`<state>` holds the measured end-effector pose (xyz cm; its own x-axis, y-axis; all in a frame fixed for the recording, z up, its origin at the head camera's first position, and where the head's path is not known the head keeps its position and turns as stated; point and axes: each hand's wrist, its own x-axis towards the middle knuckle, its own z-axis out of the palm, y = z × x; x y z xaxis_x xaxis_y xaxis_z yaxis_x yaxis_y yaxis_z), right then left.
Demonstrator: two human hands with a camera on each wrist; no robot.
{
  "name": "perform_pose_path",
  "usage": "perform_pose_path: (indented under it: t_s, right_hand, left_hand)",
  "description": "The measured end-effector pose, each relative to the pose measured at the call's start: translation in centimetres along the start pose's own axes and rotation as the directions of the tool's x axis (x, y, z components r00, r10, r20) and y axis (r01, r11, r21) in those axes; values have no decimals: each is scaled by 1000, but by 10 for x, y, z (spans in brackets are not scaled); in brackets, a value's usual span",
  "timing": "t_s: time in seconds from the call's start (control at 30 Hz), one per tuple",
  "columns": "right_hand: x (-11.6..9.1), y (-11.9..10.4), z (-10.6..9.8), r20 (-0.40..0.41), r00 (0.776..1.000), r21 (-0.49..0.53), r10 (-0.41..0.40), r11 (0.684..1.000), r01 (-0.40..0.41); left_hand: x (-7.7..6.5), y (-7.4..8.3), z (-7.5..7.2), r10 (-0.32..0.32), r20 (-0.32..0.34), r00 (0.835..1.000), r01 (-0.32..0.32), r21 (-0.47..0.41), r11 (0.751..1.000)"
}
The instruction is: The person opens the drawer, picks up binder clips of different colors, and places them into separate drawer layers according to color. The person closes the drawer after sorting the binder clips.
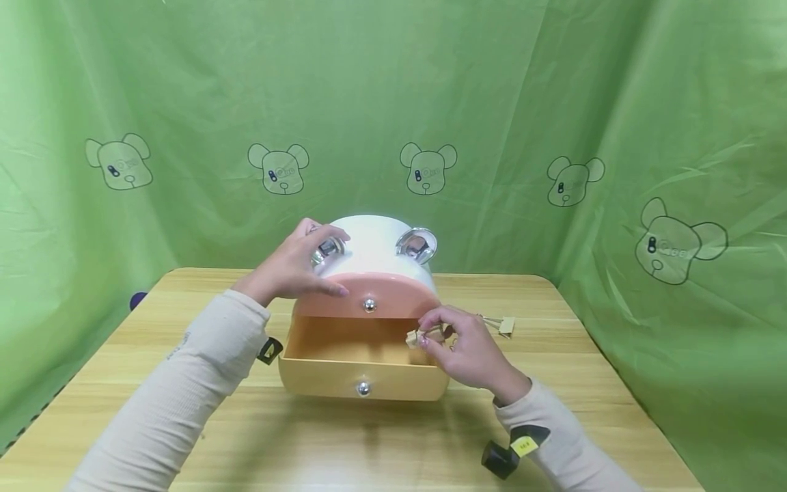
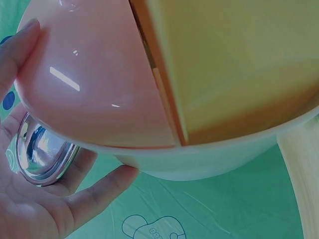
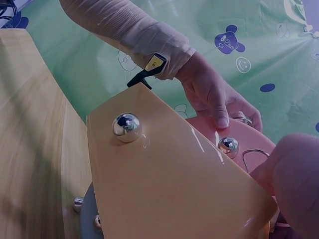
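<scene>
A small drawer box (image 1: 374, 239) has a white top, two silver ears and a pink upper drawer (image 1: 332, 305). Its yellow lower drawer (image 1: 320, 378) is pulled out. My left hand (image 1: 293, 263) holds the box's left upper side around the silver ear (image 2: 42, 149), with the thumb against the pink front. Over the right end of the yellow drawer, my right hand (image 1: 470, 352) pinches a beige binder clip (image 1: 413, 339) between thumb and fingers. A wire clip handle (image 3: 255, 152) shows beside that hand in the right wrist view; the fingertips are partly hidden there.
Another beige binder clip (image 1: 507, 326) lies on the wooden table (image 1: 541, 369) to the right of the box. Green curtains (image 1: 369, 82) with bear-head prints stand behind and beside the table. Silver knobs (image 1: 363, 389) stick out from the drawer fronts.
</scene>
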<state>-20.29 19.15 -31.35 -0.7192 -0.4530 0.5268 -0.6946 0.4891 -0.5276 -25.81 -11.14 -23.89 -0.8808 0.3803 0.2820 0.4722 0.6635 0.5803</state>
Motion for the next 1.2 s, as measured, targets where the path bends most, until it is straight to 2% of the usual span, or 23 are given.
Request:
perform_pose_path:
  t_s: [0.37,0.7,1.2]
  right_hand:
    - [-1,1,-3,-6,1000,-35,6,999,-6]
    - [1,7,-7,-67,997,14,34,999,-33]
    - [6,25,-14,-139,977,48,161,987,-155]
  left_hand:
    - [0,0,0,-2,-2,1000,2,-3,1000]
    - [0,-1,1,12,-6,1000,-12,-5,1000]
    - [0,0,1,-1,-6,1000,1,-16,1000]
